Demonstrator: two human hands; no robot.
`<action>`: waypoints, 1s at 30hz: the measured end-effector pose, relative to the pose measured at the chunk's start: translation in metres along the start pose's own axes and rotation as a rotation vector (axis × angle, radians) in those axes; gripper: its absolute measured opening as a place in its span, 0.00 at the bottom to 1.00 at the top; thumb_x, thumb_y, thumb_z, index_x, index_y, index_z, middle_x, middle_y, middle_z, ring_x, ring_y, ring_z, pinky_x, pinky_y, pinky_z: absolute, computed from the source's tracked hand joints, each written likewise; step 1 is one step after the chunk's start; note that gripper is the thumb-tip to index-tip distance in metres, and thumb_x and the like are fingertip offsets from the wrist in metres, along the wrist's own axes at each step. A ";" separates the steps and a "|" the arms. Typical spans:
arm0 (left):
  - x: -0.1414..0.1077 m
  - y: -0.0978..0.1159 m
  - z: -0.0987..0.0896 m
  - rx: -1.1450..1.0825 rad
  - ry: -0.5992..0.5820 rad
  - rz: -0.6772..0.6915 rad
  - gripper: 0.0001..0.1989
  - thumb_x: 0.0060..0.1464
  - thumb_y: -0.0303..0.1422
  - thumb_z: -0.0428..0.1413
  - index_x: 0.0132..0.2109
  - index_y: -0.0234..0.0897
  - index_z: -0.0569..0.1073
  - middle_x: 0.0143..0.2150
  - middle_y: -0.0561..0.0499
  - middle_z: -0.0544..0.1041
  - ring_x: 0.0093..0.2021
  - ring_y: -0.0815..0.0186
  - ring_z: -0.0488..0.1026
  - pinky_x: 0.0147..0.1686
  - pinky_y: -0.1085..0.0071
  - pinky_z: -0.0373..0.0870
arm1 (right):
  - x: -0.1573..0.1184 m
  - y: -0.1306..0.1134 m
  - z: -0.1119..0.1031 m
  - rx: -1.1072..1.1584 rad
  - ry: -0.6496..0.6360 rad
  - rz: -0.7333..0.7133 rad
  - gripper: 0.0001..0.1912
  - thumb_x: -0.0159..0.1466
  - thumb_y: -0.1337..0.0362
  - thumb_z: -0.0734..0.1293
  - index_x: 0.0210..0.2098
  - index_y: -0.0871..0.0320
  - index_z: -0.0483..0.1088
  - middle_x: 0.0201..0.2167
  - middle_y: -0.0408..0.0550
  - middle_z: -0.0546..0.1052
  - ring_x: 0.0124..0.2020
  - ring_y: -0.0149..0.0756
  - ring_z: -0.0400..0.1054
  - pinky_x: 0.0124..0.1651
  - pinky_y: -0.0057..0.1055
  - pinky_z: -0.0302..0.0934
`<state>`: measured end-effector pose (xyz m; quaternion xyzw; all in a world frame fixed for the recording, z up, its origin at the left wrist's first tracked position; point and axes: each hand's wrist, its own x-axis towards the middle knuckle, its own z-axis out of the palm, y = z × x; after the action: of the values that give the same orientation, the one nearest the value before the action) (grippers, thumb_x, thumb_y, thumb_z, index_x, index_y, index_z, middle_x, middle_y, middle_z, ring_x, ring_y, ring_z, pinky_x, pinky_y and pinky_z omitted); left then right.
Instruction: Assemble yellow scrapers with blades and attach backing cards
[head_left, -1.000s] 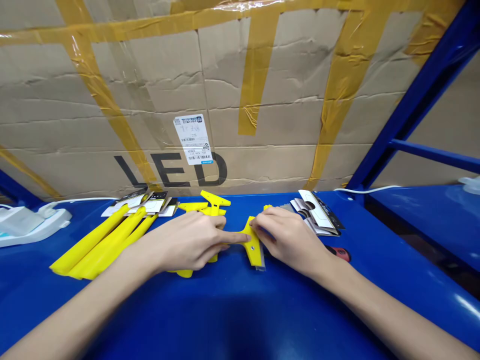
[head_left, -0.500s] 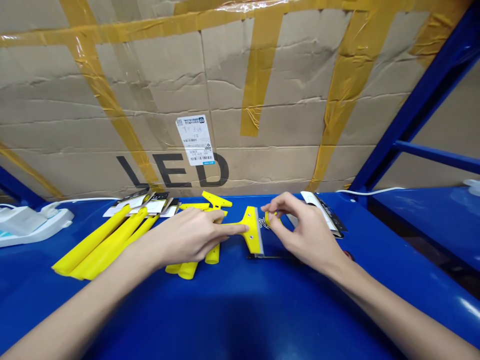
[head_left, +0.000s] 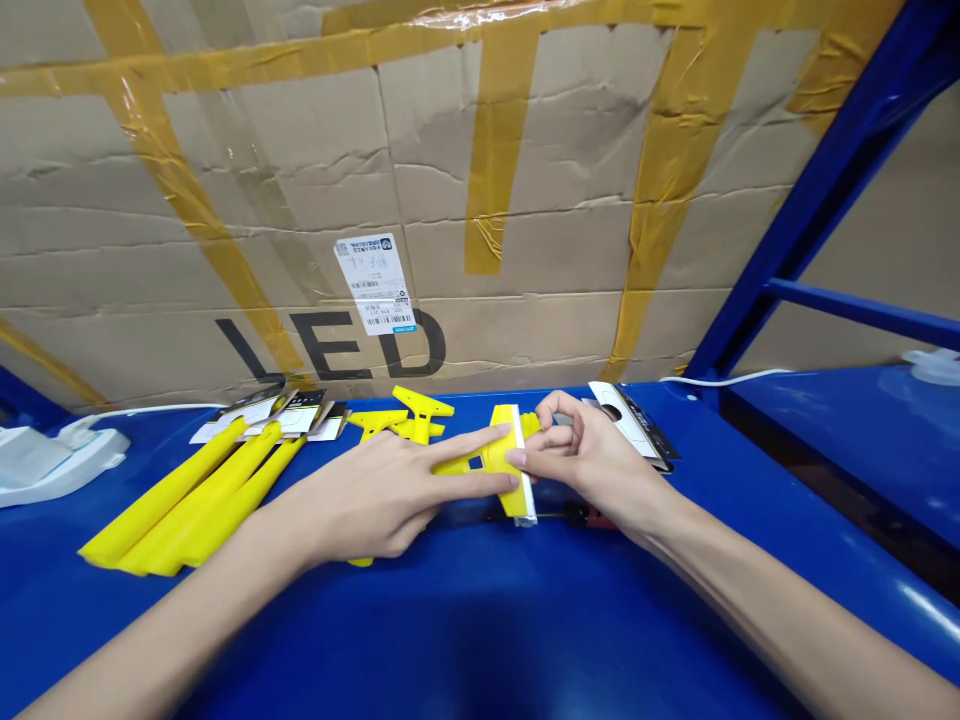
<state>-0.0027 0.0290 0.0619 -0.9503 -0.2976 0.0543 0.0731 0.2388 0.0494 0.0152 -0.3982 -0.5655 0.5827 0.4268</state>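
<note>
My left hand (head_left: 382, 490) grips a yellow scraper (head_left: 496, 455), its index and middle fingers stretched along the wide head. A pale blade strip (head_left: 525, 480) runs down the head's right edge. The fingers of my right hand (head_left: 592, 450) are closed at this edge, the thumb touching the head; a small yellow piece (head_left: 531, 424) shows behind the fingertips. Other yellow scrapers (head_left: 422, 405) lie just beyond my left hand, which partly hides them. Below the held head, a screwdriver (head_left: 577, 514) lies on the blue surface, partly covered by my right hand.
Long yellow sleeves with card tops (head_left: 195, 490) lie at the left, near a white power strip (head_left: 97, 465). A packaged card (head_left: 634, 425) is at the right. Behind stands a taped cardboard box (head_left: 300, 230), beside a blue rack post (head_left: 810, 200).
The held scraper has been turned over, and my left fingers now spread along its head. My right hand has moved left and down to touch the blade edge. The view has shifted slightly.
</note>
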 end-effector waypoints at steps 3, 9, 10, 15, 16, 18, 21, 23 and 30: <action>0.000 0.000 0.000 -0.022 0.017 0.000 0.40 0.59 0.22 0.49 0.72 0.63 0.54 0.77 0.54 0.48 0.37 0.64 0.80 0.30 0.68 0.73 | 0.000 0.000 0.002 0.012 -0.007 -0.015 0.31 0.48 0.56 0.81 0.36 0.52 0.56 0.20 0.34 0.76 0.22 0.29 0.65 0.29 0.26 0.53; 0.000 -0.001 0.009 -0.020 0.025 -0.066 0.42 0.53 0.16 0.49 0.69 0.60 0.61 0.76 0.49 0.55 0.36 0.62 0.81 0.33 0.66 0.76 | 0.002 0.001 0.003 -0.029 0.030 -0.017 0.31 0.49 0.59 0.81 0.37 0.51 0.56 0.22 0.35 0.78 0.24 0.30 0.68 0.30 0.26 0.55; -0.001 -0.001 0.011 -0.043 0.023 -0.079 0.42 0.52 0.16 0.48 0.69 0.59 0.61 0.75 0.49 0.55 0.39 0.60 0.81 0.35 0.64 0.77 | 0.003 0.001 0.003 -0.030 0.025 -0.021 0.30 0.50 0.59 0.80 0.37 0.51 0.56 0.22 0.35 0.78 0.24 0.30 0.68 0.30 0.26 0.55; -0.003 -0.004 0.012 -0.330 0.193 -0.127 0.30 0.61 0.20 0.46 0.67 0.50 0.63 0.75 0.46 0.56 0.63 0.54 0.70 0.55 0.58 0.72 | 0.008 0.001 -0.006 -0.159 0.051 -0.108 0.17 0.63 0.55 0.70 0.40 0.51 0.57 0.25 0.39 0.79 0.28 0.36 0.73 0.33 0.31 0.62; -0.002 -0.005 0.011 -0.414 0.249 -0.164 0.27 0.64 0.22 0.46 0.66 0.48 0.62 0.74 0.45 0.58 0.64 0.55 0.68 0.57 0.58 0.71 | 0.008 0.001 -0.009 -0.295 0.081 -0.163 0.14 0.65 0.57 0.68 0.39 0.52 0.58 0.26 0.41 0.79 0.29 0.37 0.73 0.33 0.32 0.62; -0.001 -0.008 0.011 -0.663 0.343 -0.265 0.22 0.67 0.29 0.48 0.65 0.47 0.60 0.71 0.43 0.63 0.54 0.60 0.75 0.49 0.63 0.75 | 0.008 0.004 -0.016 -0.684 0.082 -0.309 0.08 0.65 0.64 0.67 0.36 0.53 0.60 0.30 0.45 0.79 0.31 0.38 0.72 0.34 0.32 0.60; 0.003 -0.010 0.014 -1.206 0.377 -0.366 0.20 0.67 0.33 0.51 0.62 0.45 0.56 0.56 0.44 0.73 0.24 0.76 0.68 0.23 0.75 0.68 | 0.006 0.010 -0.020 -1.164 -0.017 -0.446 0.07 0.63 0.73 0.65 0.35 0.55 0.64 0.33 0.48 0.76 0.35 0.39 0.70 0.37 0.33 0.58; 0.005 -0.011 0.017 -1.504 0.347 -0.383 0.22 0.65 0.31 0.53 0.62 0.44 0.55 0.41 0.51 0.75 0.18 0.79 0.59 0.19 0.78 0.60 | 0.005 0.011 -0.019 -1.320 -0.061 -0.453 0.08 0.63 0.75 0.64 0.37 0.55 0.65 0.32 0.49 0.74 0.35 0.40 0.68 0.37 0.32 0.56; 0.005 -0.012 0.017 -1.899 0.228 -0.419 0.29 0.60 0.30 0.60 0.63 0.43 0.56 0.18 0.63 0.63 0.16 0.76 0.57 0.18 0.79 0.52 | 0.008 0.010 -0.011 -1.523 -0.127 -0.448 0.08 0.65 0.75 0.61 0.37 0.56 0.67 0.30 0.49 0.74 0.36 0.41 0.67 0.36 0.32 0.52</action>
<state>-0.0075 0.0435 0.0472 -0.5415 -0.3713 -0.3141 -0.6858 0.2467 0.0603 0.0049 -0.4235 -0.8981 -0.0422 0.1111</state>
